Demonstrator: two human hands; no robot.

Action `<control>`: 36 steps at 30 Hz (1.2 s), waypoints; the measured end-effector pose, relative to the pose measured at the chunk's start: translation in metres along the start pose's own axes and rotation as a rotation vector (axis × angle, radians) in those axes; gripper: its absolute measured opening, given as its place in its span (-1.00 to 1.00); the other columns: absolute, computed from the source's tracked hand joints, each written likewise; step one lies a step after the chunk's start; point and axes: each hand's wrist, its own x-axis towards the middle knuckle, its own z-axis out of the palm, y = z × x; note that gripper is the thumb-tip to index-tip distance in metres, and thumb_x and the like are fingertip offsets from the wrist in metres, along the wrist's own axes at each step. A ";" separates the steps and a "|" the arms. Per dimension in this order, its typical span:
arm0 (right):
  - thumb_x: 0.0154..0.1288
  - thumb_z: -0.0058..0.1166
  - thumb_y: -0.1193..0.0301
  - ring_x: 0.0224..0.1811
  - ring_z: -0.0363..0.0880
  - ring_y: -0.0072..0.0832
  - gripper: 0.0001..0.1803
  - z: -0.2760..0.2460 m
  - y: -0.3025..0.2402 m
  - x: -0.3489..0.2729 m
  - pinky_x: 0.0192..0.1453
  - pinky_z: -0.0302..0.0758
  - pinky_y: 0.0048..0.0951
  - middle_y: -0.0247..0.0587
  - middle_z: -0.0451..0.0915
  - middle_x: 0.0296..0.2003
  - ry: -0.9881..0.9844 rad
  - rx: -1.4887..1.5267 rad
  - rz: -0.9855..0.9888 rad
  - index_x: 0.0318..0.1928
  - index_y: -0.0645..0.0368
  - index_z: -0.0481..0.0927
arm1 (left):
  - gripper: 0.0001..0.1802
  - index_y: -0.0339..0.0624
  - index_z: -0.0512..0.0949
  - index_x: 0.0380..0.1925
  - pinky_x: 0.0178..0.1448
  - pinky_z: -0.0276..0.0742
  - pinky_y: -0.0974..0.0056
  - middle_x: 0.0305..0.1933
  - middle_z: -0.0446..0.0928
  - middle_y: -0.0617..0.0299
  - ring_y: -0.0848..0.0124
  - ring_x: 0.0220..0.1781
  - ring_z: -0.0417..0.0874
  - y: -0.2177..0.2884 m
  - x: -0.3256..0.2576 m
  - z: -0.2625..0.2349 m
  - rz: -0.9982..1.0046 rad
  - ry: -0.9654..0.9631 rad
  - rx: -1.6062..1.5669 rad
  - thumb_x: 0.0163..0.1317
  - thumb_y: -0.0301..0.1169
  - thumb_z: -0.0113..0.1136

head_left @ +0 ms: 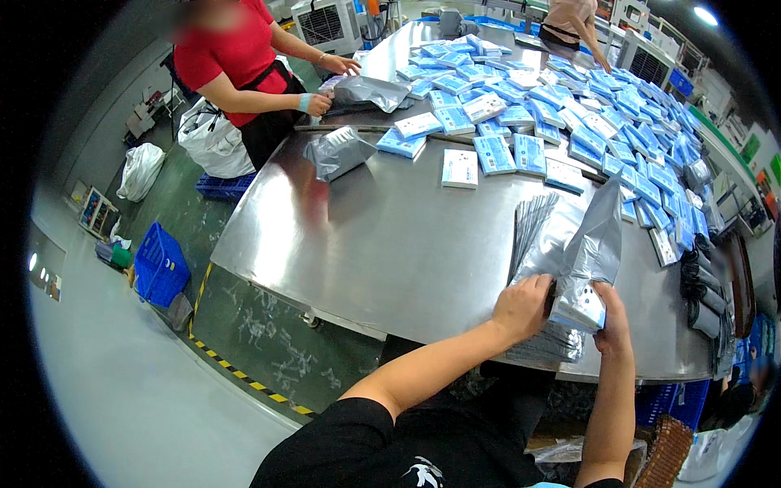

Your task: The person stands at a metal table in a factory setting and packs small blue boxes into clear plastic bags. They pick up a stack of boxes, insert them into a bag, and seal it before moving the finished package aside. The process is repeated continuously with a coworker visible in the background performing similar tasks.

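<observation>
Near the front right of the metal table, a grey plastic mailing bag (592, 232) stands raised between my hands. At its lower end sit white-and-blue flat packs (579, 307), partly inside the bag or just at its mouth; I cannot tell which. My left hand (523, 309) is closed on the bag's left edge. Around the packs' right side my right hand (613, 319) is wrapped, thumb on top. Beneath lies a fanned stack of grey bags (530, 232), reaching toward the table's near edge.
A large heap of blue-and-white packs (521, 106) covers the far and right table (390, 236). A filled grey bag (338, 154) lies at the far left. Across the table, a person in red (236, 65) handles another grey bag. Blue crates (160, 264) stand on the floor.
</observation>
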 end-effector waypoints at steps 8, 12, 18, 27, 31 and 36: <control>0.37 0.06 0.15 -0.23 0.65 -0.45 -0.68 0.007 0.011 0.003 -0.12 0.60 -0.33 -0.26 0.66 -0.24 0.023 0.357 0.004 -0.10 0.14 0.59 | -0.84 -0.25 0.45 -0.29 -0.25 0.58 0.01 -0.38 0.61 -0.02 -0.03 -0.33 0.66 0.000 0.007 -0.012 0.122 0.009 0.017 0.13 -0.45 0.15; 0.38 0.03 0.21 -0.23 0.68 -0.37 -0.66 -0.009 0.015 0.011 -0.11 0.64 -0.32 -0.22 0.66 -0.23 0.044 0.327 -0.074 0.03 0.15 0.53 | -0.88 -0.24 0.41 -0.37 -0.26 0.56 -0.05 -0.43 0.59 -0.08 -0.07 -0.35 0.65 0.012 -0.009 -0.003 0.009 -0.107 -0.097 0.19 -0.43 0.11; 0.07 0.29 0.27 -0.02 0.61 -0.13 -0.04 0.026 -0.013 -0.018 -0.04 0.61 -0.22 0.22 0.41 0.14 0.227 -0.635 -0.265 0.43 0.32 0.13 | -0.73 -0.19 0.67 -0.27 -0.03 0.60 -0.06 -0.20 0.68 -0.12 -0.05 -0.15 0.71 0.023 -0.017 -0.018 -0.295 -0.750 0.083 0.23 -0.25 0.11; -0.06 0.39 -0.13 0.51 0.00 0.20 0.03 0.038 -0.010 -0.034 0.48 0.03 0.28 0.15 0.13 0.42 -0.087 -1.711 -0.602 0.42 -0.07 0.29 | -0.67 -0.15 0.58 -0.14 -0.22 0.58 0.06 -0.36 0.64 0.13 0.09 -0.29 0.68 -0.013 -0.029 -0.033 -0.273 -0.203 0.039 0.19 -0.19 0.23; -0.08 0.44 -0.05 0.50 0.01 0.21 -0.03 0.035 -0.014 -0.024 0.48 0.05 0.29 0.00 0.17 0.43 -0.286 -1.658 -0.729 0.39 -0.22 0.35 | -0.65 -0.19 0.59 -0.17 -0.16 0.59 -0.03 -0.34 0.66 0.02 0.02 -0.24 0.70 -0.002 -0.014 -0.026 -0.348 -0.437 0.217 0.22 -0.14 0.17; -0.06 0.45 0.14 0.40 0.22 0.17 -0.15 0.032 0.008 -0.013 0.34 0.38 0.01 -0.02 0.31 0.34 -0.120 -1.578 -0.928 0.32 -0.15 0.43 | -0.69 -0.20 0.59 -0.22 -0.08 0.57 -0.12 -0.32 0.66 -0.13 -0.08 -0.21 0.69 -0.009 -0.011 -0.012 -0.328 -0.541 0.234 0.28 -0.20 0.03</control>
